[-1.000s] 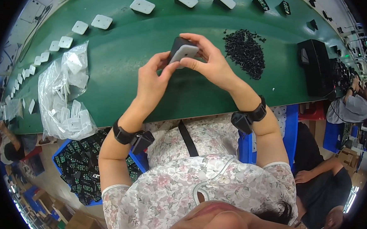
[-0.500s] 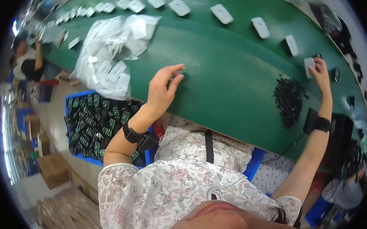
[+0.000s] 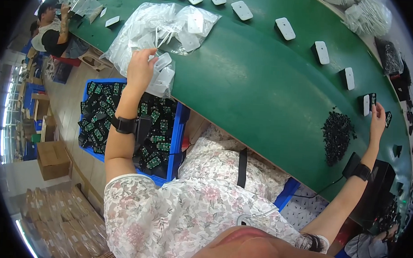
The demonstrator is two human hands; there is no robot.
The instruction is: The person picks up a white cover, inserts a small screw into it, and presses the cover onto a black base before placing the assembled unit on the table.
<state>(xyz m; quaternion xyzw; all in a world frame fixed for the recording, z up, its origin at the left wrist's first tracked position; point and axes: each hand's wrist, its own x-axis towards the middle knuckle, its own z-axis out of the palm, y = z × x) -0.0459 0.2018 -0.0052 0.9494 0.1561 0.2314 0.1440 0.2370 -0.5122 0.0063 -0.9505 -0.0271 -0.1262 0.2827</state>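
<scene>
My left hand (image 3: 141, 69) reaches over the clear plastic bag (image 3: 135, 25) of white covers (image 3: 165, 76), fingers stretched out and slightly apart. Its fingertips are at the bag's contents; no piece shows clearly in its grip. On the far right, my right hand (image 3: 379, 118) has its fingers bent around the lower end of a black housing with a green circuit board (image 3: 374, 98). Just left of these fingers stands a black box with a white cover (image 3: 366, 105). Another black housing (image 3: 388, 119) lies to the right of the hand.
White-covered boxes (image 3: 285, 29) line the far side of the green table (image 3: 245, 93). A pile of small black parts (image 3: 337, 138) lies at right, near a black device (image 3: 378, 184). A blue crate (image 3: 180, 141) of black housings stands below. Another person (image 3: 52, 32) sits far left.
My left hand has moved left from over the table to the bag. My right hand has let go of the white-covered box and shifted to its right edge. The view has shifted.
</scene>
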